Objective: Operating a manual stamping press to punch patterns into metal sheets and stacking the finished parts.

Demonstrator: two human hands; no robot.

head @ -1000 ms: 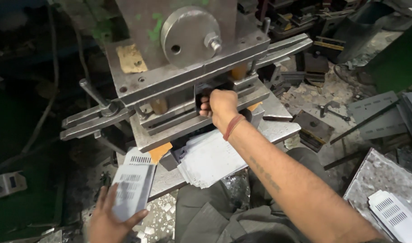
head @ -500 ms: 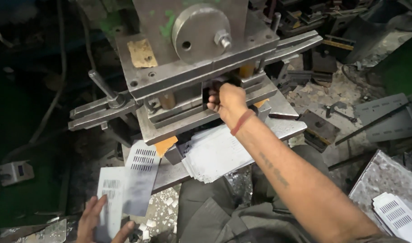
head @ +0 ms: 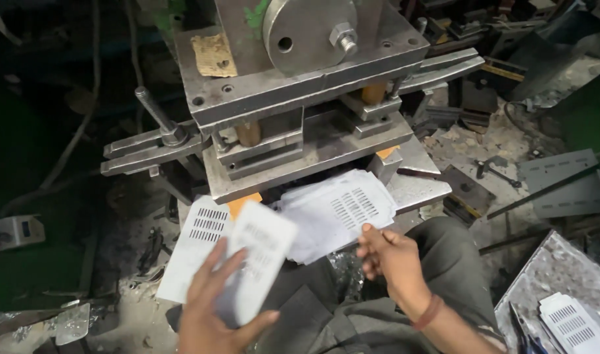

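Two white slotted plates (head: 247,262) sit fanned in the left hand (head: 211,314), ready to feed the press (head: 293,85) — right hand (head: 395,259) hovers loose, empty.

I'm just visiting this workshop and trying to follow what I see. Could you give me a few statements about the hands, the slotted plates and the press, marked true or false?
1. The left hand holds a white slotted metal plate. True.
2. The right hand grips the grey steel press. False: it is open in the air, below the press, near the pile of white slotted plates.
3. The pile of plates lies at the front of the press. True.
4. The right wrist is bare. False: it wears a reddish band.
5. More white slotted plates lie at the lower right. True.
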